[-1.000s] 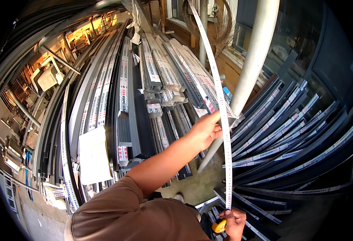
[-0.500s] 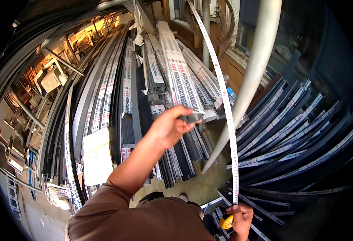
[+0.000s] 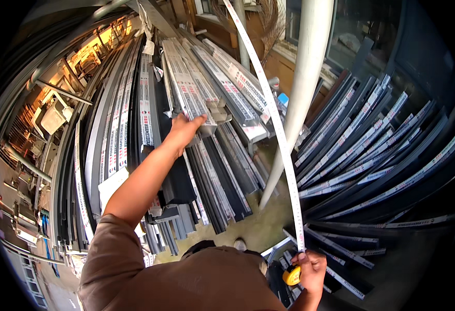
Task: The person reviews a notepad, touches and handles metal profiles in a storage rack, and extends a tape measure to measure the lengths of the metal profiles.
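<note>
My left hand (image 3: 185,132) reaches into the stack on the rack, its fingers closed over the near end of a long metal profile (image 3: 187,85) wrapped in printed white film. Low at the right, my right hand (image 3: 311,268) grips a yellow tape measure (image 3: 292,275) with the thumb against the blade. A long white tape blade (image 3: 276,122) runs from the case up past the pole and out at the top. Beside the held profile, other film-covered profiles (image 3: 227,85) lie with their ends toward me.
A thick pale pole (image 3: 306,78) slants down right of the stack. More long dark profiles (image 3: 357,150) fan out at the right. Profiles on the left (image 3: 116,114) run away lengthwise. A white sheet-like piece (image 3: 113,186) lies under my left forearm. Concrete floor (image 3: 207,236) shows below.
My left hand has moved left and farther away, from one wrapped profile's end to another's. The view has shifted. My right hand keeps the tape measure, its blade still extended.
</note>
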The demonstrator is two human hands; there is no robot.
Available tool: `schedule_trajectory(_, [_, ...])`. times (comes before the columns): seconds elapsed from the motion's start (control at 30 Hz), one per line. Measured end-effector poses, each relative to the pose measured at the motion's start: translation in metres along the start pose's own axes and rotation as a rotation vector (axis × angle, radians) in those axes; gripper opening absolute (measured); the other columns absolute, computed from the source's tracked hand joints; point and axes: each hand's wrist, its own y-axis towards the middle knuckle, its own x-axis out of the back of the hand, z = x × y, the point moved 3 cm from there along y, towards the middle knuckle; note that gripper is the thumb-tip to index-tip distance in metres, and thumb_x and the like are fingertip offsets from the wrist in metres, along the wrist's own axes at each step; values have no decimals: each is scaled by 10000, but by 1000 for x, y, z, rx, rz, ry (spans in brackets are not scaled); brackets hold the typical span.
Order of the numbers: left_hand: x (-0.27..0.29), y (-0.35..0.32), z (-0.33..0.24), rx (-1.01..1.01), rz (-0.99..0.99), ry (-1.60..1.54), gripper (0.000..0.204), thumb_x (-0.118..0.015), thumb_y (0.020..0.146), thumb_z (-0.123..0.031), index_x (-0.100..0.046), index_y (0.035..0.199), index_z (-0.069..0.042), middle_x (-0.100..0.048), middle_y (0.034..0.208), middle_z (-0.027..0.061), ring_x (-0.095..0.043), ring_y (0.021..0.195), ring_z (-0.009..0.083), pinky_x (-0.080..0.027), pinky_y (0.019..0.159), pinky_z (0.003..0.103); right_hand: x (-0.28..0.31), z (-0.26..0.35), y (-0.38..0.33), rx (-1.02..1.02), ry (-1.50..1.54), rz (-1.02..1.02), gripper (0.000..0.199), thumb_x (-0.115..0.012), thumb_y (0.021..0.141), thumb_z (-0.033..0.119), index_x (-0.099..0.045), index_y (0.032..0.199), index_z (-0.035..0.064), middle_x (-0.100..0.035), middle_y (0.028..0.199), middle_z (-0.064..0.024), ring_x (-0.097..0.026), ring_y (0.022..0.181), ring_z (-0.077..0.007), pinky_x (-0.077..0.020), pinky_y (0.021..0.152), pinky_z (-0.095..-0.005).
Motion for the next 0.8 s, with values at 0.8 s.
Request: schedule_trajectory(0.8, [27, -44, -52, -716, -240, 895, 620, -816, 864, -347, -609, 1301, 42, -605, 1342, 230, -543, 1320, 417, -444, 1140, 475, 0, -2, 13, -111, -20, 40, 341, -620, 1028, 144, -743, 770, -42, -708, 682, -84, -628, 586, -130, -476, 582, -287])
